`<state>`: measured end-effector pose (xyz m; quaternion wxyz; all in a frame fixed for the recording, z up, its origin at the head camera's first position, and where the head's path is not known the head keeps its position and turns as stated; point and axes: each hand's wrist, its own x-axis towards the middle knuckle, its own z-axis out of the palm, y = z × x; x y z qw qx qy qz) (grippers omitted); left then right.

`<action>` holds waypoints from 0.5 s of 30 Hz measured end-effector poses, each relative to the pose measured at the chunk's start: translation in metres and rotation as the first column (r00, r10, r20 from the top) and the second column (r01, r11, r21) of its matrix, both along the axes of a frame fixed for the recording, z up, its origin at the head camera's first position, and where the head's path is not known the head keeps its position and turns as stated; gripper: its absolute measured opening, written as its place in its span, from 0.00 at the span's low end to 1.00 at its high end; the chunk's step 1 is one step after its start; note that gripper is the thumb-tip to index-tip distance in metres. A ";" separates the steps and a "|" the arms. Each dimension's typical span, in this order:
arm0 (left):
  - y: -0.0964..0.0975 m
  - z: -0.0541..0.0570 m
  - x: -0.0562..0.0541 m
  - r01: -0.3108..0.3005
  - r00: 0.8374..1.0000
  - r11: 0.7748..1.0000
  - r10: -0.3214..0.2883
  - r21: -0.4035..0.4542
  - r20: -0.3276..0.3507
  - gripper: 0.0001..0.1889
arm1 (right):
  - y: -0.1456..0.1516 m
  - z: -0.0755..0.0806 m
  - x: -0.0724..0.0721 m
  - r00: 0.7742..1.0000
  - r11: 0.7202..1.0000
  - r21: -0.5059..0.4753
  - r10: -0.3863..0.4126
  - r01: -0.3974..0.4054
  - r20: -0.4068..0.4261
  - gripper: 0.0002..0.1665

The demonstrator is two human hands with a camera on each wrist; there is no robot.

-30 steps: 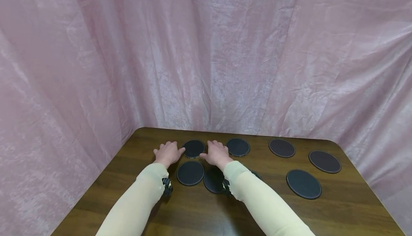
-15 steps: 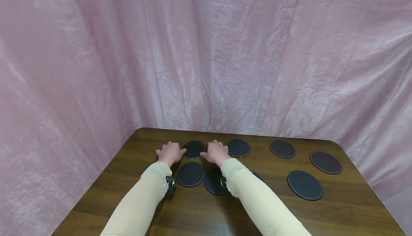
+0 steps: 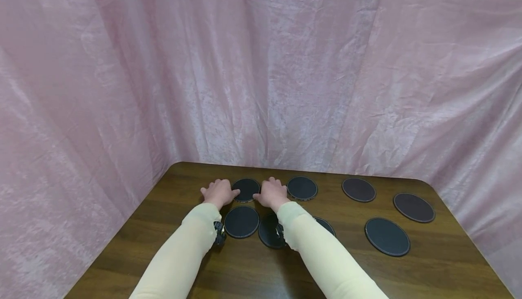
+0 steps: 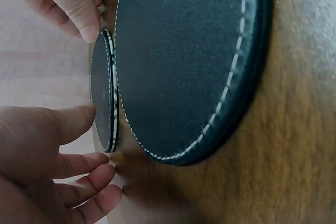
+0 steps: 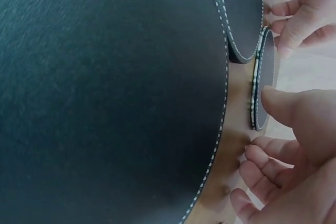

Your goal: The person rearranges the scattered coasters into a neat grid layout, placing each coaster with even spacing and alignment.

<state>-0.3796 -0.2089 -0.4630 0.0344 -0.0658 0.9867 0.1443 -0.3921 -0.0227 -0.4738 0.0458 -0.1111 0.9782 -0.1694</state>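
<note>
A round dark coaster (image 3: 246, 190) with pale edge stitching lies flat near the table's back edge, between the two hands. My left hand (image 3: 220, 194) is at its left, thumb reaching to the rim; in the left wrist view the fingertips (image 4: 107, 198) rest on the wood. On the other side is my right hand (image 3: 272, 194), its thumb (image 5: 281, 103) by the coaster's edge and its fingers on the table. Neither hand grips anything. In front lies a second coaster (image 3: 242, 222); a third coaster (image 3: 269, 233) is partly hidden by the right wrist.
More dark round coasters lie to the right: one coaster (image 3: 302, 188) by the right hand, another coaster (image 3: 325, 224) partly under the right sleeve, and several farther off, such as a bluish coaster (image 3: 387, 237). A pink curtain (image 3: 261, 72) hangs behind the wooden table (image 3: 448, 262).
My left hand has slid a little to the right, closer to the coaster between the hands. The right hand has barely shifted. The coasters stay in their arrangement.
</note>
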 end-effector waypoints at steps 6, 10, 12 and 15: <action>0.002 -0.005 -0.005 -0.013 1.000 1.000 0.013 0.004 0.002 0.25 | -0.001 0.006 0.007 1.000 1.000 -0.012 0.006 -0.006 -0.020 0.26; 0.004 -0.008 -0.008 -0.027 1.000 1.000 0.027 0.012 -0.002 0.23 | -0.004 0.006 0.007 1.000 1.000 -0.022 0.003 -0.003 -0.015 0.22; 0.004 -0.008 -0.009 -0.025 1.000 1.000 0.025 0.018 -0.006 0.22 | -0.006 0.006 0.006 1.000 0.999 -0.037 -0.003 0.003 -0.002 0.21; 0.006 -0.007 -0.008 -0.021 1.000 0.999 0.021 0.028 -0.013 0.21 | -0.007 0.005 0.005 1.000 0.998 -0.066 -0.012 0.013 0.019 0.20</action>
